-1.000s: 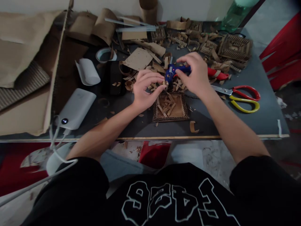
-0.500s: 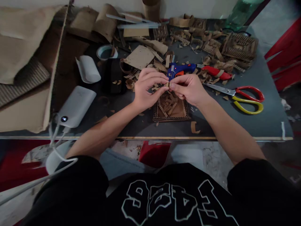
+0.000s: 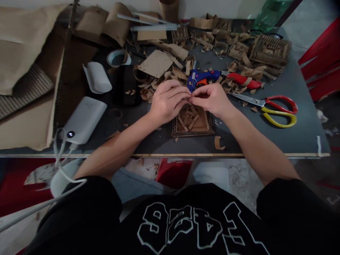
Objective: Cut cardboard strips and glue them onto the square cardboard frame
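Note:
My left hand (image 3: 168, 101) and my right hand (image 3: 211, 100) meet fingertip to fingertip over a square cardboard tray (image 3: 205, 128). Both pinch the same small cardboard strip, which the fingers almost fully hide. Several loose cardboard strips (image 3: 189, 118) lie inside the tray, just under the hands. A blue hot glue gun (image 3: 202, 77) with a lit red light lies on the dark table (image 3: 278, 138) right behind my fingers, untouched.
Red and yellow scissors (image 3: 273, 108) lie to the right, a red-handled tool (image 3: 243, 80) behind them. A white power bank (image 3: 83, 119) with cable sits left, near a white roll (image 3: 97, 78), a tape ring (image 3: 118, 58), cardboard sheets (image 3: 23, 71) and woven cardboard pieces (image 3: 269, 51).
My right hand left the glue gun and came back to meet the left hand. Both hands now pinch the strip, slightly lower over the tray.

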Available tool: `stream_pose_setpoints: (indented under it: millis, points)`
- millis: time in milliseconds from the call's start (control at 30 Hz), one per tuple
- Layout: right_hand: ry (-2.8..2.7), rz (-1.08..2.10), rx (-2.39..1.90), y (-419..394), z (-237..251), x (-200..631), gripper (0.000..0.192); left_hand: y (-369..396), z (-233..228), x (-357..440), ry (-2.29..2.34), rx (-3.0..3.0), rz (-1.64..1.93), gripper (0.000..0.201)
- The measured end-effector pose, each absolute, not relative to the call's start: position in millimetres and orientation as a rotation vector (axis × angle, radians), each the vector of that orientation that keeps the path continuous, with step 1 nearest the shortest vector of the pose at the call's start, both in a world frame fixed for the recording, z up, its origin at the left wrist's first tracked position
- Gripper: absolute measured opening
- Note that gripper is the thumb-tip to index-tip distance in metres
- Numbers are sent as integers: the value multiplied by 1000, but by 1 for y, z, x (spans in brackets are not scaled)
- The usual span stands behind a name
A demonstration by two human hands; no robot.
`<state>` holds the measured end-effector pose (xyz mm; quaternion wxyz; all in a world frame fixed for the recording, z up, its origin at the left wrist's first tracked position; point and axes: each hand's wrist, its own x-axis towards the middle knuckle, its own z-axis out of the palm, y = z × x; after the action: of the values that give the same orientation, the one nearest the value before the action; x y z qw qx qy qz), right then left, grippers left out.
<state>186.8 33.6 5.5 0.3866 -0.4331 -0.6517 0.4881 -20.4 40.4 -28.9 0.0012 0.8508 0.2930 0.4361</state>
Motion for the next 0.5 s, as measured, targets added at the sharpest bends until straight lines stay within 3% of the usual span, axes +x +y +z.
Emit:
stream_pose_setpoints:
  millis: [267, 500]
  points:
    - [-1655, 1199, -1061, 34, 5, 188, 36, 37, -26, -17, 930, 2689, 1549, 18]
    - [-1619, 1324, -982, 34, 6, 189, 47, 43, -25, -21, 939, 2492, 1452, 26]
